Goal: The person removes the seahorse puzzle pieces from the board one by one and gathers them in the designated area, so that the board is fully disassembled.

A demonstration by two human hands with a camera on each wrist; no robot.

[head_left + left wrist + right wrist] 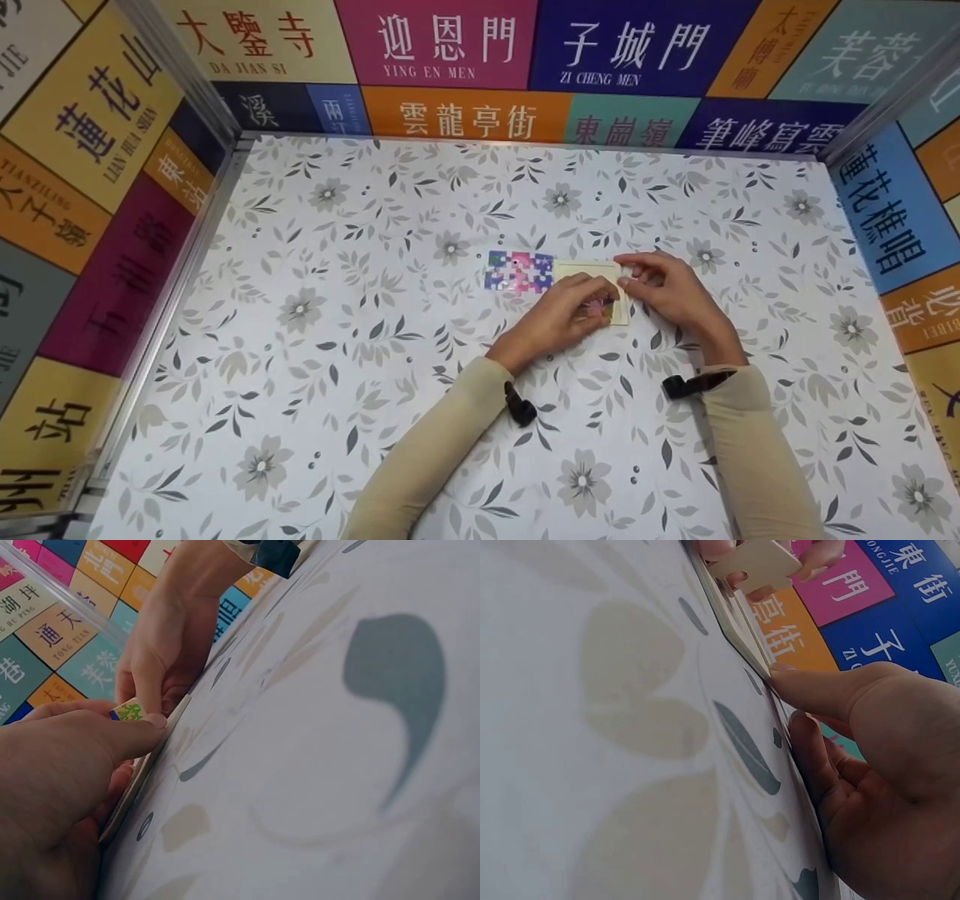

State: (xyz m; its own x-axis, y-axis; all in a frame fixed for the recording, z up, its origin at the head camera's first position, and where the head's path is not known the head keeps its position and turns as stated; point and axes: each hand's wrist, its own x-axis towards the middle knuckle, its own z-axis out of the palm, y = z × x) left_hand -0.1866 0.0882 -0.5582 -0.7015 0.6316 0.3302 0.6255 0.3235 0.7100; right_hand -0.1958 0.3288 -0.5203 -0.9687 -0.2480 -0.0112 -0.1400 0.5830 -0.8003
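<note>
A shallow cream puzzle tray (pixel 619 313) lies on the table. Over its lower part, my left hand (pixel 551 315) pinches a small joined section of jigsaw puzzle (pixel 598 307); green and blue show on its printed side (pixel 129 711), and its plain back (pixel 757 562) faces the right wrist camera. The left fingers partly cover both section and tray. At the tray's right side, my right hand (pixel 675 291) grips the rim, index finger by the upper corner and thumb lower down. A joined jigsaw section (pixel 519 271) in pink, blue and white lies against the tray's left side.
The table (pixel 375 450) wears a white cover with grey flowers and leaves. Panels (pixel 450 45) with large lettering stand along the back and both sides. Each wrist carries a small black camera (pixel 521 405).
</note>
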